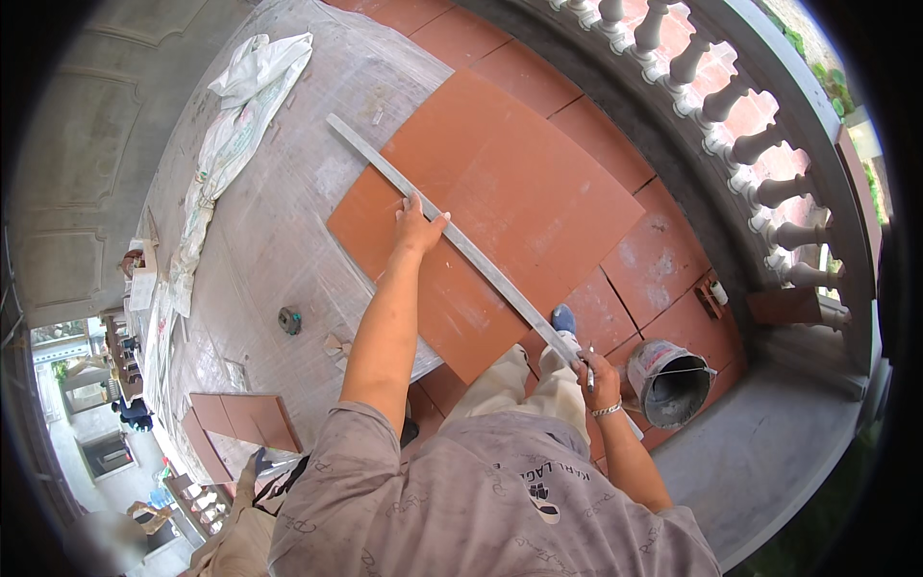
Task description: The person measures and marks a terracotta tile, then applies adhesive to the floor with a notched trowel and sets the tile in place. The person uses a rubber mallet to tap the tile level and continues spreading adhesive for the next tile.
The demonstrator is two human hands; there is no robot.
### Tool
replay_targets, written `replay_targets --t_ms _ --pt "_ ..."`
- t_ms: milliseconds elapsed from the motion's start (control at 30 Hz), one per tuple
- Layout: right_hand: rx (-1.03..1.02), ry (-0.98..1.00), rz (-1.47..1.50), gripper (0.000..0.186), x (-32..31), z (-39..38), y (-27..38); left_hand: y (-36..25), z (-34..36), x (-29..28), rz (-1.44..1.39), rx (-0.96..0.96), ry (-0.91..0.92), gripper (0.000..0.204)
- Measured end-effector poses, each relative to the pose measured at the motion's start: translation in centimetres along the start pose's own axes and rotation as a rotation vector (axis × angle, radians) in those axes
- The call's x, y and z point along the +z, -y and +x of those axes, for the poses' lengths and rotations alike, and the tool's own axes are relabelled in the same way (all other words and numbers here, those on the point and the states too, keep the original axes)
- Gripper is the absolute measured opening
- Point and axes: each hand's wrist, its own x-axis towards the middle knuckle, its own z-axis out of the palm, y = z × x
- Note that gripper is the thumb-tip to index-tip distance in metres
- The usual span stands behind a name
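Observation:
A large terracotta tile [519, 183] lies in front of me. A long grey metal straightedge [481, 262] runs slantwise across it, from beyond the far left side to past the near right side. My left hand [419, 229] is closed over the straightedge near its middle, with fingers and thumb pressed on its sides. At the near end of the bar, my right hand [600, 383], with a bracelet at the wrist, is closed around a thin pen-like marker [590, 369]. Those fingers also touch or lie right beside the bar's end; which of the two, I cannot tell.
Plastic sheeting [260, 250] covers the floor at left, with a white sack [255, 91], a tape roll [289, 320] and smaller tile pieces [245, 418] on it. A bucket [670, 385] stands at right on red floor tiles. Behind it runs a balustrade [716, 96]. Another person's leg [231, 534] shows lower left.

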Motion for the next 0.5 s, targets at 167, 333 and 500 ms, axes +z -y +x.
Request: replay_targets --t_ms 167,333,500 --pt "0.012 0.006 0.01 0.018 -0.08 0.06 0.16 -0.04 -0.07 -0.05 -0.009 0.007 -0.008 0.097" --pt "0.011 0.012 0.005 0.018 -0.07 0.08 0.06 -0.24 -0.31 -0.26 -0.025 0.004 -0.001 0.097" --pt "0.027 0.018 0.02 0.019 0.1 -0.08 -0.05 -0.43 -0.46 -0.38 -0.011 0.015 -0.001 0.096"
